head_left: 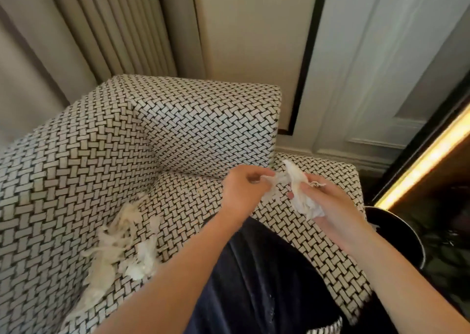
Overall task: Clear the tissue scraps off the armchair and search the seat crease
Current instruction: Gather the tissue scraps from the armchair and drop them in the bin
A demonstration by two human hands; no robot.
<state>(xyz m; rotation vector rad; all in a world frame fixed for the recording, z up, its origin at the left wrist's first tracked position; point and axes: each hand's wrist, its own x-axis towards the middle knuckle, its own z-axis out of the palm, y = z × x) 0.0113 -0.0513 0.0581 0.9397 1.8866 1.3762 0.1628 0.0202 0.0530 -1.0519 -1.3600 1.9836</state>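
Both sets of fingers hold one tissue wad: left hand pinching, right hand curled round it.

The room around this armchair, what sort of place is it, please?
Probably a hotel room or a smart sitting room, indoors. The woven-pattern armchair stands in a corner beside long pleated curtains and a panelled wall, and a warm light strip glows at the right.

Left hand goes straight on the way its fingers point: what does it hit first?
The left hand points right, into the tissue wad it pinches. Just behind that is the right hand gripping the wad. Depth between them is unclear.
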